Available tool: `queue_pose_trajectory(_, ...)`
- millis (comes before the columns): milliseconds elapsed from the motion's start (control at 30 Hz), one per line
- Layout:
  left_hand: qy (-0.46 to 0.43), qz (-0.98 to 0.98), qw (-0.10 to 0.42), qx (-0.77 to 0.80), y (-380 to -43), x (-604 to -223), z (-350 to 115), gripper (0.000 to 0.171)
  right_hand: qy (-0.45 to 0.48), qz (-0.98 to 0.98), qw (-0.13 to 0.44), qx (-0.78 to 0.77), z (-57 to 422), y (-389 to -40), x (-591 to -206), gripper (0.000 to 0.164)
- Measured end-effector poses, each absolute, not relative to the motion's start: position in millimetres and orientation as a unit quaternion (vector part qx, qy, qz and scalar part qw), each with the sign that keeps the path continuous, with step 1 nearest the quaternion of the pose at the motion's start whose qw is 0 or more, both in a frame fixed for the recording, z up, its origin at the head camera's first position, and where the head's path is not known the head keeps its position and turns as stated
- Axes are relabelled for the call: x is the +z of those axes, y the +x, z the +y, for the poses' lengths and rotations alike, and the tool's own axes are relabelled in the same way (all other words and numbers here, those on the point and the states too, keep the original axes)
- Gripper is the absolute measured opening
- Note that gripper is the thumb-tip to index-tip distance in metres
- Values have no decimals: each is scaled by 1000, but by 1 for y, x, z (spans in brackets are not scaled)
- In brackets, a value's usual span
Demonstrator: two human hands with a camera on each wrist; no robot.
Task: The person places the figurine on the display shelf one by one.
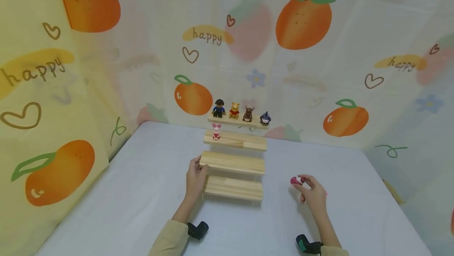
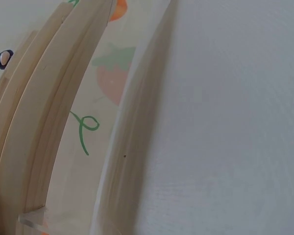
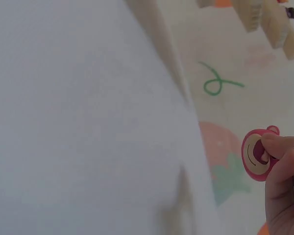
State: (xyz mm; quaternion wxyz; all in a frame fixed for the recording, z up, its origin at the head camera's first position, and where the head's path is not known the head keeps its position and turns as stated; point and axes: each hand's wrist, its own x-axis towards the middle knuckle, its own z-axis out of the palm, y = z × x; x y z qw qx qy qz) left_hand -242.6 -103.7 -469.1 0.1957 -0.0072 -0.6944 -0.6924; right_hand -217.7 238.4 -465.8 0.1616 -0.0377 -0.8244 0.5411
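Note:
A stepped wooden display shelf (image 1: 232, 162) with several tiers stands on the table. My left hand (image 1: 196, 179) grips the left end of one of its lower tiers; the left wrist view shows the tiers but barely any of the hand. To the right of the shelf, my right hand (image 1: 313, 197) pinches a small pink bear figurine (image 3: 255, 155) between thumb and fingers, above the table. Its cream muzzle shows in the right wrist view, while the fingers hide part of it. A pink piglet figurine (image 1: 216, 132) stands at the left of the second tier from the top.
On the top tier stand a dark-haired figurine in blue (image 1: 218, 109), a yellow bear figurine (image 1: 234, 111), a brown figurine (image 1: 248, 114) and a blue-grey figurine (image 1: 265, 118). A white cloth covers the table (image 1: 134, 193). Fruit-printed curtains (image 1: 149, 82) hang behind and beside it.

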Motion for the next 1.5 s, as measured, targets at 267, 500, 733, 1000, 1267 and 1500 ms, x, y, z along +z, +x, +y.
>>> queue_pose_trajectory(267, -7, -699, 203, -686, -245, -470, -103, 38, -15, -805, 179, 566, 227, -220, -446, 31)
queue_pose_trajectory(500, -35, -697, 240, -675, -243, -473, -104, 38, -6, -804, 187, 565, 222, -225, -442, 32)
queue_pose_trajectory(733, 2, -701, 199, -685, -242, -468, -104, 37, 47, -794, 215, 567, 245, -278, -500, 37)
queue_pose_trajectory(1000, -3, -702, 184, -688, -226, -442, -101, 37, 53, -792, 193, 577, 206, -259, -441, 36)
queue_pose_trajectory(1267, -8, -691, 194, -697, -246, -472, -104, 37, 35, -772, 125, 623, 155, -244, -369, 35)
queue_pose_trajectory(1500, -2, -690, 195, -697, -245, -472, -104, 37, 66, -743, 94, 660, 124, -270, -372, 37)
